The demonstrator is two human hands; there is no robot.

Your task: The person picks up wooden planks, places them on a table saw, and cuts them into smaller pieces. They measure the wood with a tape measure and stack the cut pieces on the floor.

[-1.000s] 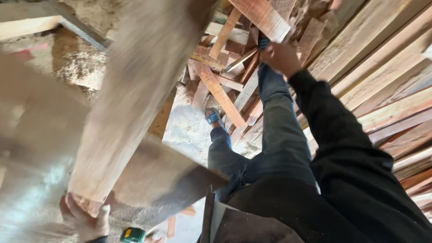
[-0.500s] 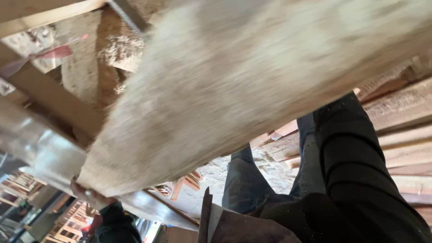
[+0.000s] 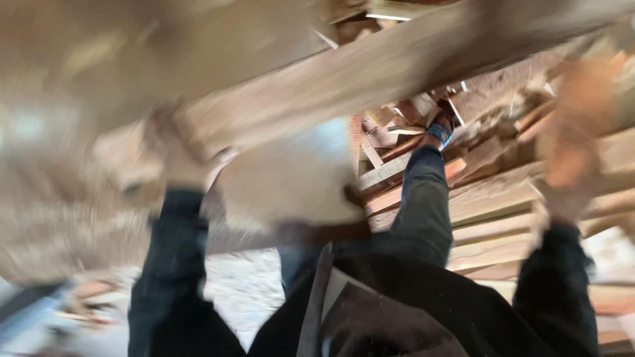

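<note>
Wooden boards [image 3: 489, 198] lie piled all over the ground, with broken scraps [image 3: 397, 142] heaped behind them. Up in front, a long plank [image 3: 370, 79] slants across the top of the view, very blurry. The left hand [image 3: 182, 155] is at its lower end, and the fingers seem to wrap around the wood. The right hand [image 3: 572, 142] is lifted high near the plank's other end, but it is too smeared to tell how its fingers sit. Dark sleeves [image 3: 169, 264] cover both arms. One leg [image 3: 423, 205] steps onto the pile.
</note>
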